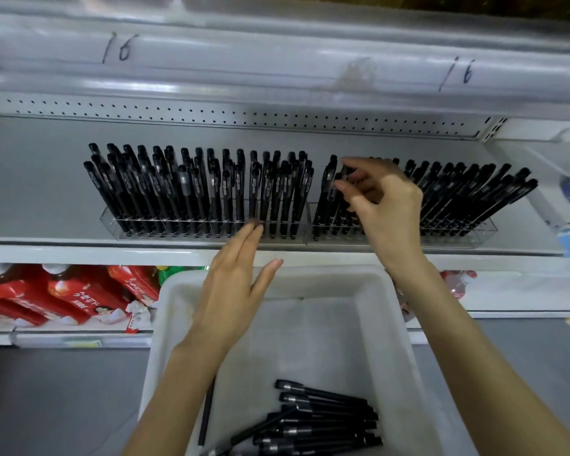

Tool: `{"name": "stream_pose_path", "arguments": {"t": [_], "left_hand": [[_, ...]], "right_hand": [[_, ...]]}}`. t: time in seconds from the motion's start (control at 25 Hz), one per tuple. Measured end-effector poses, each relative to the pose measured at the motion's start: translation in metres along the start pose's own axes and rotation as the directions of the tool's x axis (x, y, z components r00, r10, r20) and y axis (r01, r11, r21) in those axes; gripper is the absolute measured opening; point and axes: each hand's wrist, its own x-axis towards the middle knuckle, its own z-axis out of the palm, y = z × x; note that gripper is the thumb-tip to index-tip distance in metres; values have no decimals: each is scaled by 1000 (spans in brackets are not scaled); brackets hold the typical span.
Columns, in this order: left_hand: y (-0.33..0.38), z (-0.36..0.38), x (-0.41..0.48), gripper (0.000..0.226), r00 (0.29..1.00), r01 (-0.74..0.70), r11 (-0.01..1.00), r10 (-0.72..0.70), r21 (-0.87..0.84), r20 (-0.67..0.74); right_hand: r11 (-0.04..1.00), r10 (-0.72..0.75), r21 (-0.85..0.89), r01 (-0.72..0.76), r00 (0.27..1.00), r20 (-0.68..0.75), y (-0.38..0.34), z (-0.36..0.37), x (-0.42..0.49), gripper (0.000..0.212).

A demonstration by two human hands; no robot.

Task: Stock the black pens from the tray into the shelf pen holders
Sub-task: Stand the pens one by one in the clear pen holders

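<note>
- I am watching from far away, and the step in hand is putting one pen into a holder on the shelf [46,192].
- The right hand [385,205] is up at the left end of the right holder [474,232]. Its fingers are curled, and its thumb and first finger seem to pinch the top of one pen [342,172].
- That pen stands among the other pens in that holder. I cannot tell if its tip is all the way down in a hole, because the hand hides the lower part.
- The left hand [234,284] holds nothing. Its fingers are straight, and the tips touch the clear front of the left holder [112,222], well to the left of the right hand.
- Both holders look nearly full of black pens.
- Under both hands sits the white tray [178,311]. A pile of pens [323,419] lies in its near end, far below the pinch, and one more pen lies alone beside the left arm.
- So I think the job is mostly done, but not finished.
- Next, I think the pinched pen must go straight down into a free hole. Then the fingers let go and reach down to the tray for another one.
- The pens stand close together, so a bump could tip the ones next to the grip.
- Red bottles [56,297] sit on the lower shelf, down to the left of the left hand.
</note>
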Motion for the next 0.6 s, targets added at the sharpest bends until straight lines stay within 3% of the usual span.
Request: {"name": "stream_pose_path", "arguments": {"t": [0.16,0.2,0.28,0.32,0.4,0.48,0.6], "left_hand": [[-22,-31,-34,60,976,146,973,-171,-180,-132],[-32,-37,-46,59,955,215,947,-254,-238,-150],[-49,-45,-65,55,900,357,850,-424,-386,-102],[-55,-46,-72,52,876,409,784,-481,-467,-40],[-60,-43,-81,44,861,442,676,-504,-589,68],[-66,-40,-90,35,852,460,648,-515,-607,95],[-69,-37,-98,27,848,464,643,-521,-609,95]], "right_hand": [[994,-59,84,69,991,-123,-15,5,-31,17],[991,-46,119,55,996,-75,-18,15,-46,16],[980,25,188,-61,982,185,-19,43,-80,18],[971,51,199,-132,929,366,-16,59,-95,19],[972,48,144,-186,754,655,-6,87,-120,17],[995,-20,75,-66,600,799,0,110,-136,20],[980,-163,97,172,424,891,-2,132,-147,30]]}}
